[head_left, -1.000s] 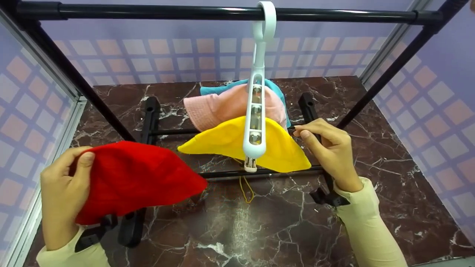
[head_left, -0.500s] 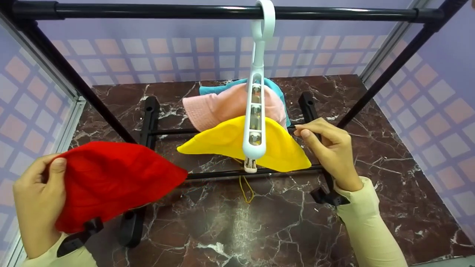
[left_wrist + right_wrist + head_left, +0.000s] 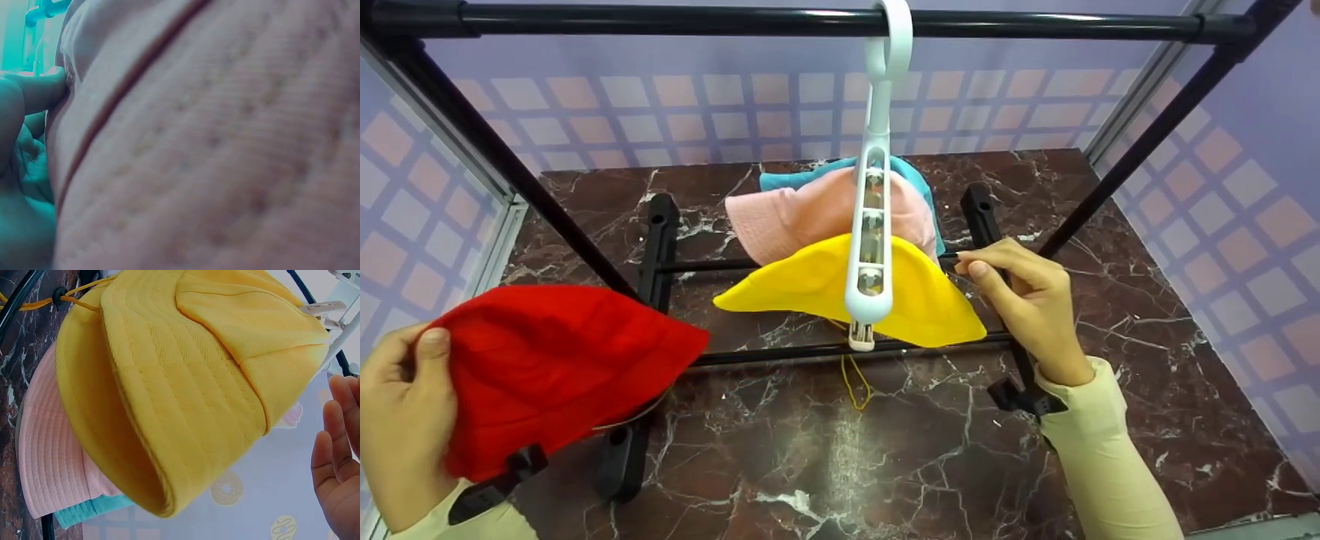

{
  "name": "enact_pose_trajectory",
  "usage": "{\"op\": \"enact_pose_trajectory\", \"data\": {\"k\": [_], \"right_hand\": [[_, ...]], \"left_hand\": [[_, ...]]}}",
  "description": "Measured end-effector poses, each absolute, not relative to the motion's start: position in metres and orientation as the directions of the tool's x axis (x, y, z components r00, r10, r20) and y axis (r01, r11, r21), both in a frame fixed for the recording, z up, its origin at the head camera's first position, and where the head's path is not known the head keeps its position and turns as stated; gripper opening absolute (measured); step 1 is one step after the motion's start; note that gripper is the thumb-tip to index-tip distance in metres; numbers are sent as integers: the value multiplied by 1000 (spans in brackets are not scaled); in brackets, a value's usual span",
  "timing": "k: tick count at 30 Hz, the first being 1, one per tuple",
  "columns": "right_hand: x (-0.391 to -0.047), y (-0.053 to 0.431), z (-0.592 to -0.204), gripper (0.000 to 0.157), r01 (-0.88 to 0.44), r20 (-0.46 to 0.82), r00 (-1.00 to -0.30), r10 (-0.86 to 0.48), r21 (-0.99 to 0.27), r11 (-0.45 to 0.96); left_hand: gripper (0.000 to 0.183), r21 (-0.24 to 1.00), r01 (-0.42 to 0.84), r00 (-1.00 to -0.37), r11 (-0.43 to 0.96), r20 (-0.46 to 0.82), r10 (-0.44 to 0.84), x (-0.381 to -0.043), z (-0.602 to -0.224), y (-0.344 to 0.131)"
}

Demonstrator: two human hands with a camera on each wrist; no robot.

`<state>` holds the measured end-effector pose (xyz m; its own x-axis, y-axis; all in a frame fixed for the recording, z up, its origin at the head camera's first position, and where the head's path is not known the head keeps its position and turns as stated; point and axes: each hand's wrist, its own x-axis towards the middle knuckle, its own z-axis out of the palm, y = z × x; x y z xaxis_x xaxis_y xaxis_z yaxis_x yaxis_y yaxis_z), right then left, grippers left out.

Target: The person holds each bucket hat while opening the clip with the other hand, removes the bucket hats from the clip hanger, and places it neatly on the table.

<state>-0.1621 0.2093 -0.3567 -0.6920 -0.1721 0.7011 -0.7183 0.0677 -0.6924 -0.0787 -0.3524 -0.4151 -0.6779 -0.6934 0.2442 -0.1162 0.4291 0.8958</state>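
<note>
At the left of the head view my left hand (image 3: 405, 427) pinches the crown end of a red bucket hat (image 3: 562, 367) between thumb and fingers. The hat's fabric fills most of the left wrist view. A yellow bucket hat (image 3: 810, 281) hangs from a white hanger (image 3: 868, 296), a clip (image 3: 323, 308) at its crown in the right wrist view. Behind it hang a pink hat (image 3: 817, 206) and a blue hat (image 3: 802, 180). Beside the yellow hat, my right hand (image 3: 1031, 300) holds nothing; its fingers are loosely bent and apart from the fabric.
The hanger hooks over the black top bar (image 3: 682, 21) of a rack. Lower bars and black feet (image 3: 622, 465) stand on the dark marbled surface (image 3: 810, 457). A yellow cord (image 3: 856, 386) dangles under the hanger. Checked walls enclose the sides and back.
My left hand has moved left with the red hat, away from the hanger. My right hand has stayed nearly still beside the yellow hat.
</note>
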Motion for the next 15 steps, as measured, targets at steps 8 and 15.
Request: {"op": "enact_pose_trajectory", "data": {"k": [8,15], "right_hand": [[-163,209,-357,13,-724,707,-686,-174,-686,72],[-163,208,-358,13,-724,704,-688,-176,-685,84]], "left_hand": [[20,922,-211,-664,324,108,-740,-76,-413,-359],[28,915,-325,-626,239,-19,-780,-80,-421,-374]]}}
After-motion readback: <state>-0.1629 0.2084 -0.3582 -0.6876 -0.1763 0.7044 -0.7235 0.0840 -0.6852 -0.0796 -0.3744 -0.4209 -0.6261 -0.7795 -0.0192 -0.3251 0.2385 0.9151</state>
